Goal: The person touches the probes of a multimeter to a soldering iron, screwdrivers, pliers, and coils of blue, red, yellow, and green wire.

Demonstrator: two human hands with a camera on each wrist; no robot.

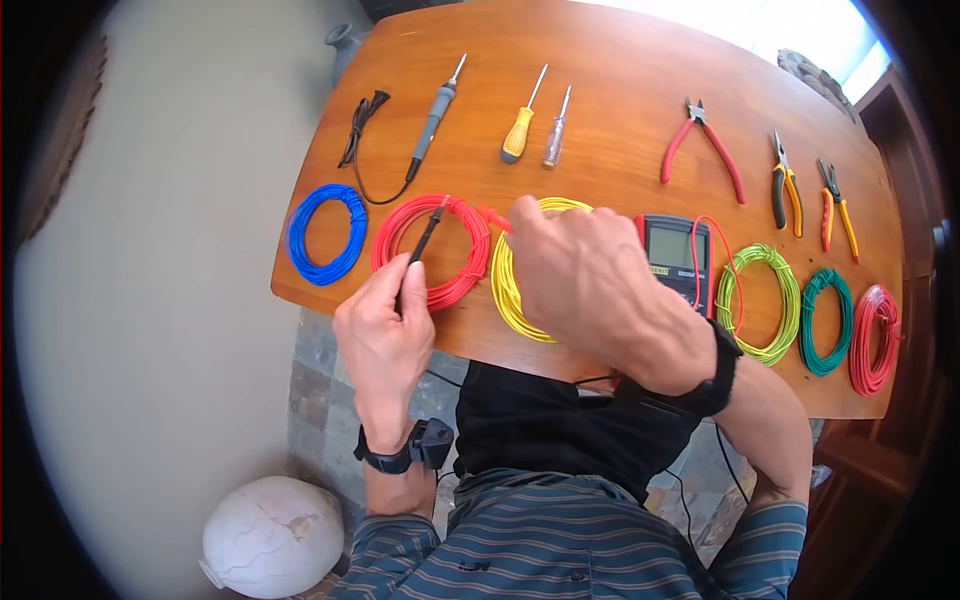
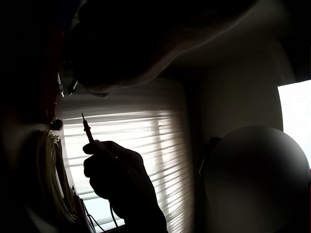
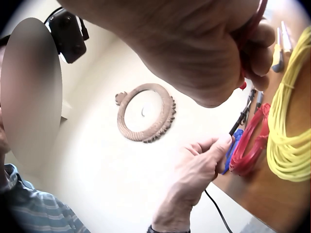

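Note:
Pinched between the thumb and fingers of my left hand (image 1: 385,325) is a black multimeter probe (image 1: 428,237), its tip pointing up over the red wire coil (image 1: 472,270). My right hand (image 1: 590,275) grips a red multimeter probe (image 1: 495,217) that points left toward the black one; the two tips are apart. In the left wrist view the right hand (image 2: 121,170) is a dark outline with the thin probe tip (image 2: 83,117) standing out. The multimeter (image 1: 675,245), partly covered by the right wrist, has a red lead (image 1: 737,285) looping over it. Under the right hand lies a yellow wire coil (image 1: 508,300).
A blue coil (image 1: 327,235), soldering iron (image 1: 432,130) and two screwdrivers, one with a yellow handle (image 1: 517,135), lie left and centre. Red-handled cutters (image 1: 697,140), pliers (image 1: 785,185) and wire strippers (image 1: 838,210) are at right, above a lime coil (image 1: 785,300) and green coil (image 1: 825,322).

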